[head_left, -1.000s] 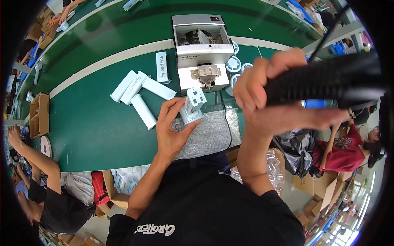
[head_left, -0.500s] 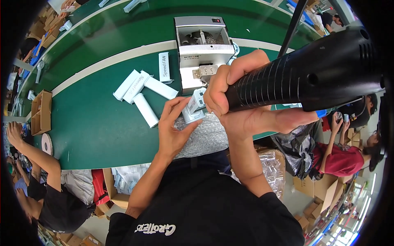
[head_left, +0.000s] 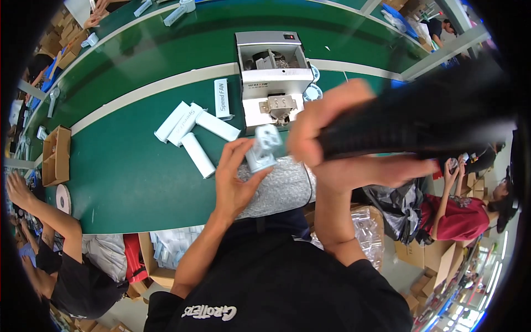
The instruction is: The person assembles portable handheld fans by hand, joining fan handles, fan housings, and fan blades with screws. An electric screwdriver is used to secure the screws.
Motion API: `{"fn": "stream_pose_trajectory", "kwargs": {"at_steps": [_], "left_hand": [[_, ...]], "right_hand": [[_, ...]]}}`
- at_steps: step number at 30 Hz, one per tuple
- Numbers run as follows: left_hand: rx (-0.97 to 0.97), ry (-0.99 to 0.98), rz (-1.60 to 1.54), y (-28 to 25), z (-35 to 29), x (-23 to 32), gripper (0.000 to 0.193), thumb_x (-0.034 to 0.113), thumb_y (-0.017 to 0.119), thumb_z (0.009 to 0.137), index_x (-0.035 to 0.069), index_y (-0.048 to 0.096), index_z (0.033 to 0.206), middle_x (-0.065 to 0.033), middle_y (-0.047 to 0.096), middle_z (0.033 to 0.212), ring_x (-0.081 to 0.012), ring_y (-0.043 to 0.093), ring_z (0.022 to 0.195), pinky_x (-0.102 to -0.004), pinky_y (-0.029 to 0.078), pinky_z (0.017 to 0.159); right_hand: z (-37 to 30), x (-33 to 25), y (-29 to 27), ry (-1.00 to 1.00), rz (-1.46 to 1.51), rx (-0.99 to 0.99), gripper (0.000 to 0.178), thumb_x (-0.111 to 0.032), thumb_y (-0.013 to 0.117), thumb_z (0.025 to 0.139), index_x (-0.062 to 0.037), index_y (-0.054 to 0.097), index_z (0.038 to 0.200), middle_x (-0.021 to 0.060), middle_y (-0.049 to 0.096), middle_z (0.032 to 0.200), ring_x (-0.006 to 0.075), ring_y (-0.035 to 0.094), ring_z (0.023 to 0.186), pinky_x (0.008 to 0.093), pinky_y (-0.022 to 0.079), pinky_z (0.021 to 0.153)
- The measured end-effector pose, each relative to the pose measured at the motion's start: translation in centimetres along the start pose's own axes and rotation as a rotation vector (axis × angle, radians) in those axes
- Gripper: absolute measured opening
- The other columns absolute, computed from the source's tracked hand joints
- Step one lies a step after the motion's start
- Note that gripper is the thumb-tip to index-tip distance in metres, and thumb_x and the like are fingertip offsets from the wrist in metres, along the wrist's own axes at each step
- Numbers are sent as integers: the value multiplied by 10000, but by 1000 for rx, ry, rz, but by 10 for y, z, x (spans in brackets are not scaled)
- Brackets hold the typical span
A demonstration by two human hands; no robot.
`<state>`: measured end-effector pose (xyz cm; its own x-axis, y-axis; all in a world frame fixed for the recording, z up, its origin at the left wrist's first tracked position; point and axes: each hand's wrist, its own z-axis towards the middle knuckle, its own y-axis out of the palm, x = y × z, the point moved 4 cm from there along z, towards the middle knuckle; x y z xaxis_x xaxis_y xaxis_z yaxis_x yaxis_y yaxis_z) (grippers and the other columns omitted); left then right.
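Steadying pale-blue plastic housing (head_left: 259, 159) at far edge of grey plastic-wrap pad (head_left: 276, 191): our left hand (head_left: 235, 178) pinches its sides; right hand (head_left: 326, 141) wraps bulky black handheld tool (head_left: 412, 124). We judge firm pinch, straight tool best.

I see a black T-shirt (head_left: 276, 288) on the person wearing my camera, its sleeves (head_left: 381, 285) short and loose. Chunky white lettering (head_left: 211, 312) sits on the left chest. Dark navy fabric (head_left: 287, 223) shows near the waist; I find both forearms (head_left: 200, 252) and hands (head_left: 235, 185) bare.
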<state>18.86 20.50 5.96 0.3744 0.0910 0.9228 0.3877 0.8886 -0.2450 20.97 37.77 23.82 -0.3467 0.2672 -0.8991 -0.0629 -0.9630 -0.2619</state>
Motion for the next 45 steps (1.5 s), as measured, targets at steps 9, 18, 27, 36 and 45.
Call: {"fn": "stream_pose_trajectory", "kwargs": {"at_steps": [9,18,27,36,45], "left_hand": [[-6,-49,-103,3,-4,-8,616,19,884,761,-20,631,1321,-150,611,1289,-272,623,1166,-359,504,999],[4,-41,-102,4,0,-7,636,27,887,766,-6,639,1351,-139,607,1302,-250,622,1171,-351,501,1008],[-21,-21,-23,4,2,2,645,40,893,763,1,654,1361,-120,602,1280,-239,615,1167,-345,499,1010],[-26,-7,-29,3,1,4,656,52,892,764,10,652,1374,-121,595,1290,-243,609,1177,-347,498,1009],[-35,-22,-37,4,2,5,654,58,886,771,28,655,1382,-115,591,1296,-245,605,1186,-350,503,1008]], "right_hand": [[18,40,-20,-226,455,670,1082,-1079,260,705,-50,499,936,84,425,511,155,348,378,289,321,354],[11,43,-16,-211,741,522,1093,-1066,278,722,-10,504,893,112,490,510,184,433,388,311,360,370],[-12,30,25,-406,755,393,1188,-1119,278,594,-3,470,954,106,524,570,138,446,425,269,397,397],[-14,41,28,-351,716,489,1165,-1080,267,664,32,494,924,112,556,574,133,499,440,240,424,427],[-12,41,31,-376,699,427,1181,-1093,239,633,24,485,927,110,562,590,117,483,444,237,419,429]]}}
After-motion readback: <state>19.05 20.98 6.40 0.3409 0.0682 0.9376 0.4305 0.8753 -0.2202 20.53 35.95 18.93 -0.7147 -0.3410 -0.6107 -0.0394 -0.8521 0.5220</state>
